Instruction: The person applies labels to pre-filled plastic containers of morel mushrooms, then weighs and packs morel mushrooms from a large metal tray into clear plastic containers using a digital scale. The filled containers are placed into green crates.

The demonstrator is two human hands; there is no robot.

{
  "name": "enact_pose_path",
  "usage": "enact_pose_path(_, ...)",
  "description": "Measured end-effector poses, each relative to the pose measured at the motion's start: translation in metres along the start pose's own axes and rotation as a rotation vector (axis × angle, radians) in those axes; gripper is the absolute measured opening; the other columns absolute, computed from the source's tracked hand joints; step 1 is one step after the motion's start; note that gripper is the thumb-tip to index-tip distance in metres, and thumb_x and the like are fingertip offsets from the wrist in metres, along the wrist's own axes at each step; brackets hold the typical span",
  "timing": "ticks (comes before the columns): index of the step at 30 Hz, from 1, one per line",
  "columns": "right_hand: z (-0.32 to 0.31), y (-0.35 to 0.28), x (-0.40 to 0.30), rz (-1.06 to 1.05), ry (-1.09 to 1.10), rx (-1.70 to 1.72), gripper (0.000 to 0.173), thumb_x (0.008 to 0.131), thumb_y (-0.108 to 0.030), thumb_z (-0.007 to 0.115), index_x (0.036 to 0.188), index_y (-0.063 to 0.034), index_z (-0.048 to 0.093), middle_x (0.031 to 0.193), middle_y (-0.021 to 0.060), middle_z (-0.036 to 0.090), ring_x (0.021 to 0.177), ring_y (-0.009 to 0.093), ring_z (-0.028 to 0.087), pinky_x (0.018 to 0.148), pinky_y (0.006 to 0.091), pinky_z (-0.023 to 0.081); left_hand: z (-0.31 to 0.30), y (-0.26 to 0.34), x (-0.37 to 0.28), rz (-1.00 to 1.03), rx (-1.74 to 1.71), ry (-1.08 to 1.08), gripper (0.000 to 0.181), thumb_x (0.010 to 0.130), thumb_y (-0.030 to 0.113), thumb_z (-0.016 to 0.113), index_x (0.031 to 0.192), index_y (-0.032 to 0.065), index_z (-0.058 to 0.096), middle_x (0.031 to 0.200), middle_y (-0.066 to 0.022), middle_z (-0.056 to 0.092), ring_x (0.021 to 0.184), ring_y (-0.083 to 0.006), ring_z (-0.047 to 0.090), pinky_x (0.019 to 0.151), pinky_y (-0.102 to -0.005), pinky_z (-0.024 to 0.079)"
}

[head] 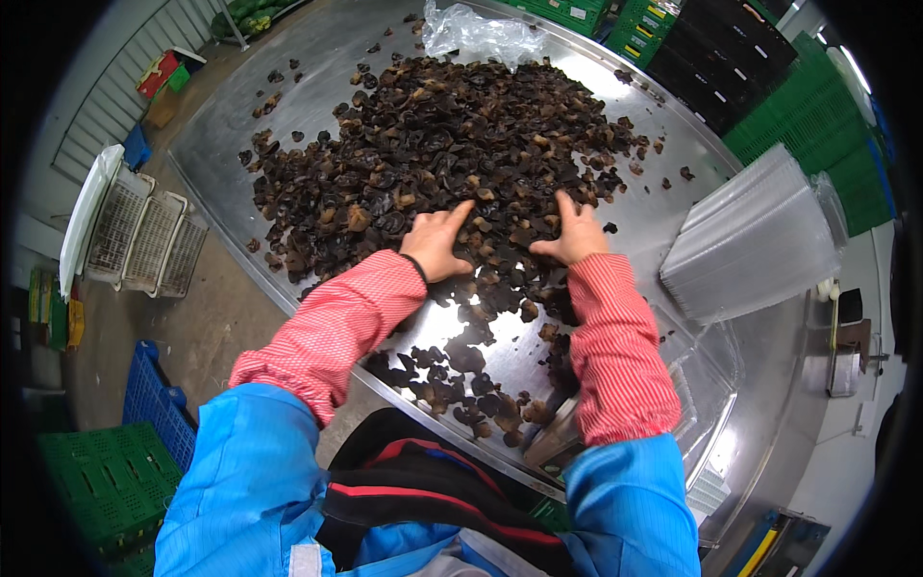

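Observation:
A broad heap of dark brown wood ear mushrooms point(433, 137) covers much of a stainless steel table point(216, 137). At the heap's near edge my left hand point(438, 244) rests against the pieces, fingers spread and thumb pointing right. To its right, my right hand point(579, 234) reaches into the same edge, with thumb and index finger apart. Neither hand appears to grip a piece, though some fingertips are partly hidden among the mushrooms. Between my forearms and the table's front edge lies a looser scatter of mushroom pieces point(469, 382).
A stack of clear plastic trays point(750, 238) stands at the right, with more clear containers point(703, 375) nearer me. A crumpled clear plastic bag point(479, 34) lies behind the heap. Green crates point(815, 137) and black crates point(721, 58) are stacked beyond; white baskets point(144, 231) stand left.

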State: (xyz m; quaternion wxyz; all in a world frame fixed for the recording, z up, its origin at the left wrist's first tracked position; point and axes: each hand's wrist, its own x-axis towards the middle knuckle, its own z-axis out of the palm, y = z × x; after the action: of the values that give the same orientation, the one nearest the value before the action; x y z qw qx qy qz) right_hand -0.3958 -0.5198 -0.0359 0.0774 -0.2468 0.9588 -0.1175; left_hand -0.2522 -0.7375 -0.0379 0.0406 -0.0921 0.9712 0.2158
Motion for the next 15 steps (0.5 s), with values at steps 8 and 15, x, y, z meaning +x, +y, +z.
enact_pose_path(8,0.056,-0.063,-0.075,-0.111,-0.023,0.266,0.082,0.067,-0.017,0.085,0.139,-0.0186,0.046,0.123,0.0206,0.051,0.1,0.044,0.06,0.084,0.0464,0.054,0.04,0.014,-0.047,0.019,-0.177,0.001,0.088,0.067,0.004,0.082,0.144,0.0149,0.042,0.127,-0.016,0.042,0.115,-0.039,0.049,0.103,-0.0434,0.045)
enact_pose_path(15,0.072,-0.057,-0.097,0.013,0.005,0.917,0.058,0.078,-0.006,0.074,0.13,-0.0107,0.05,0.11,0.0133,0.058,0.091,0.027,0.065,0.072,0.0357,0.058,0.052,0.019,-0.05,0.117,-0.486,0.193,0.067,0.071,-0.008,0.067,0.134,0.0071,0.051,0.119,-0.0171,0.048,0.111,-0.0389,0.057,0.094,-0.0404,0.05)
